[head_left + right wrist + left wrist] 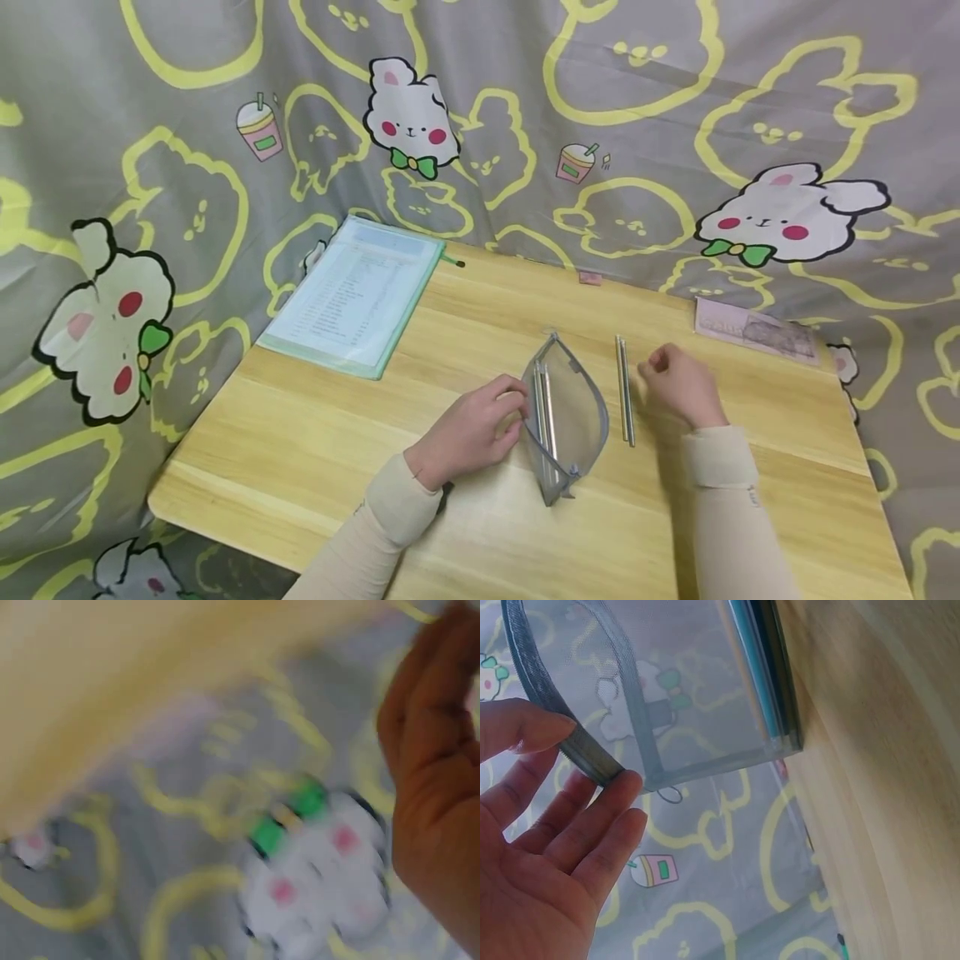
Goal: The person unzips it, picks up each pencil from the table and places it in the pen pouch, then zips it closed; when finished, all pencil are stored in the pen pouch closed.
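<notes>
A grey see-through mesh zip pouch (573,408) stands on the table with its mouth spread wide. My left hand (480,425) pinches the zip edge (592,754) between thumb and fingers. Inside the pouch are several slim pencil-like sticks (547,408); one looks teal (754,667) in the left wrist view. Two more slim silvery sticks (626,392) lie side by side on the table, right of the pouch. Just beyond them is my right hand (684,385), apart from the sticks, fingers loosely bent, nothing visible in it. The right wrist view is blurred.
On the wooden table (450,350), a clear folder with a printed sheet (345,292) lies at the back left, a green-ended stick (453,260) beside it. A purplish banknote-like paper (753,329) lies at the back right. A patterned curtain (510,125) hangs behind.
</notes>
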A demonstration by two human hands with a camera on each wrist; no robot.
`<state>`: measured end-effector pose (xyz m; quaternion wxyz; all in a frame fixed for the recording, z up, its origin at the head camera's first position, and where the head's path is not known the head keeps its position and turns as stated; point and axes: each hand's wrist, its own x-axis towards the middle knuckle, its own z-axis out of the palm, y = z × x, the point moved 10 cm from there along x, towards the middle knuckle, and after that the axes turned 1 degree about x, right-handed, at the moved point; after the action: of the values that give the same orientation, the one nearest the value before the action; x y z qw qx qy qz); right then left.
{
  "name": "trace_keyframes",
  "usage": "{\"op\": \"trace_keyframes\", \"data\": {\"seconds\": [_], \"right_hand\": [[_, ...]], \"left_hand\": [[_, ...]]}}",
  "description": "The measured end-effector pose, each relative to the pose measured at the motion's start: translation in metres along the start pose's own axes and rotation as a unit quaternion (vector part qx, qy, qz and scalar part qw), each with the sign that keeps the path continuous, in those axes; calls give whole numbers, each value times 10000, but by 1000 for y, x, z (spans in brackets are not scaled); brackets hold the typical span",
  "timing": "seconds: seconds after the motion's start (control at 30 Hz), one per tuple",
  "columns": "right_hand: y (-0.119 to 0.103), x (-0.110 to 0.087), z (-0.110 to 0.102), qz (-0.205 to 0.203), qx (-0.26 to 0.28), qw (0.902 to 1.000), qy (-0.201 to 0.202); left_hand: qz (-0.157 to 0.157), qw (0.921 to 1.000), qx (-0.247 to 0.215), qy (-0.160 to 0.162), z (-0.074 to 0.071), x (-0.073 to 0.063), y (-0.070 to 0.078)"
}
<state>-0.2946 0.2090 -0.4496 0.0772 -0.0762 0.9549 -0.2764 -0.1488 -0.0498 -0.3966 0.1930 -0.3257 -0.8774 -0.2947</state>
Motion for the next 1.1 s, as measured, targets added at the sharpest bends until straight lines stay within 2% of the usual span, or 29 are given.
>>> {"op": "trace_keyframes", "data": {"seconds": [0.1,0.17,0.33,0.5,0.6,0.7,0.8,0.87,1.0,1.1], "right_hand": [[24,3,26,231,-175,9995,-147],[23,3,35,209,-105,9997,-65],[3,1,39,-33,-363,9992,134],[8,-4,40,131,-460,9988,-68],[6,-8,31,67,-238,9997,-71],[-13,-17,12,4,211,9998,-53],[-46,-30,-6,-60,700,9973,-228],[-70,-41,-13,-206,844,9954,-398],[-107,-62,-11,-611,776,9929,-670],[-123,-69,-1,-838,697,9908,-795]], "left_hand": [[65,10000,-10,-19,1,1,1],[58,10000,-18,-27,1,2,1],[-51,10000,-28,-64,0,2,-1],[-77,9999,-51,-103,1,0,0],[-44,9999,-31,-106,2,-1,0],[-42,9999,-22,-99,2,0,0],[-71,9999,4,-85,0,1,-1],[-89,9999,6,-91,0,2,-1],[-83,9999,26,-77,1,3,-1],[-79,9999,32,-59,0,5,-2]]}}
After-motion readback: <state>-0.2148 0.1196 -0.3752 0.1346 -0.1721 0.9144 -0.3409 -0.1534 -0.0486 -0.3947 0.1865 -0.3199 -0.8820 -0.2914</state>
